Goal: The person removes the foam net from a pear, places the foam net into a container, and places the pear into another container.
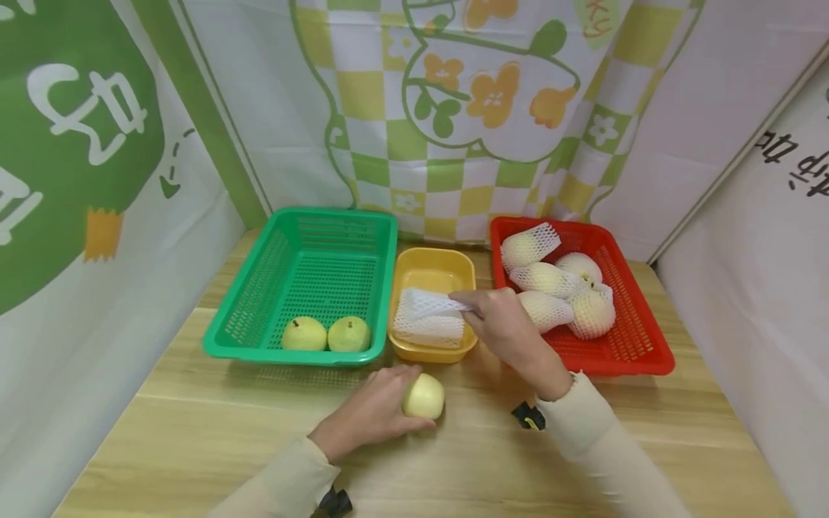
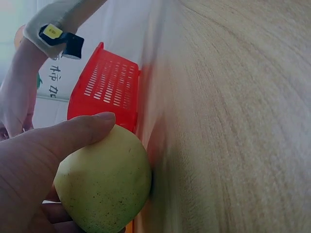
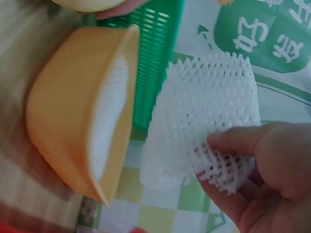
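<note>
My left hand grips a pale yellow-green pear on the table, thumb on one side and fingers on the other. In the left wrist view the speckled skin of that pear shows close up. My right hand pinches a white foam net sleeve by one end, above the yellow tub. More white foam net sleeves lie inside the tub. In the right wrist view the pinched sleeve looks flat, with nothing in it.
Left of the tub stands a green basket with two bare pears near its front edge. At the right a red basket holds several pears in foam nets. A patterned cloth hangs behind, over the wooden table.
</note>
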{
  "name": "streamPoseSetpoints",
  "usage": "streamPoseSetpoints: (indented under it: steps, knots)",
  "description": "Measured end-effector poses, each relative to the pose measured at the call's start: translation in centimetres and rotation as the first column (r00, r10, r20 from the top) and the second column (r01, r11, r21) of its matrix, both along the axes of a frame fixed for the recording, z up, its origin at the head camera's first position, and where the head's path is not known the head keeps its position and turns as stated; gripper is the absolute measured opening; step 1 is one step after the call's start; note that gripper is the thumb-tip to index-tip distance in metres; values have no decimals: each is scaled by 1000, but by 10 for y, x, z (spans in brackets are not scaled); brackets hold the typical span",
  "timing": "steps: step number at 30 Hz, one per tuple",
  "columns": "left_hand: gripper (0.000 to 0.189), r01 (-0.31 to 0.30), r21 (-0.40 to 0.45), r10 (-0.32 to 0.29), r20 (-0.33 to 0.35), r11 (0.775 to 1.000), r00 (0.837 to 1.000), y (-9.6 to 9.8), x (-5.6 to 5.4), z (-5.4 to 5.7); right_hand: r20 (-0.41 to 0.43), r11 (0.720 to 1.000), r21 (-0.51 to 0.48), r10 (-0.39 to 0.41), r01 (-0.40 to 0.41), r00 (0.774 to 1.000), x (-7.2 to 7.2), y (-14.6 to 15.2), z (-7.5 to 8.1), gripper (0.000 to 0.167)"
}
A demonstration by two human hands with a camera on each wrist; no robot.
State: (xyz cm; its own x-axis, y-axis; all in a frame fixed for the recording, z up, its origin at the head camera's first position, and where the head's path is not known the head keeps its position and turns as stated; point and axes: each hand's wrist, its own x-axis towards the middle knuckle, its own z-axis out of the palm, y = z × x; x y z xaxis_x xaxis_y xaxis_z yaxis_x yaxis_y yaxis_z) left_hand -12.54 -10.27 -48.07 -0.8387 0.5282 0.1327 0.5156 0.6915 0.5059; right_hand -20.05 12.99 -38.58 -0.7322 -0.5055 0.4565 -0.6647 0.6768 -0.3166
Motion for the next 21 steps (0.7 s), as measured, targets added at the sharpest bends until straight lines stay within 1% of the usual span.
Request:
streamPoseSetpoints:
  steps: [3,6,11,14,16,18,21]
  knots:
    - [67,2,-5,-2,-4,1000,1000,1,0,-1,-28,998,9,-62,62,998,-3,-9,-15,28]
    - [68,0,-11,0,-16,1000,1000,1,0,0,-66,992,22,-124,125,990,-7,-17,-30,29]
    - [69,3,-17,-3,-29,1000,1000,1,0,0,-182,984,42,-163,174,970,-18,-27,-49,25]
    - [70,2,-19,-3,-29,1000,1000,0,0,0,-257,978,91,-158,187,953,-25,-31,-57,26]
    - [70,2,-19,-2,-25,1000,1000,-1,0,0,-275,973,142,-139,183,951,-29,-32,-62,28]
    - [71,1,-21,-2,-22,1000,1000,-1,0,0,-266,963,213,-106,165,958,-31,-33,-66,28]
    - [72,-1,-28,0,-23,1000,1000,-2,1,-1,-191,945,314,-29,89,981,-34,-32,-72,26]
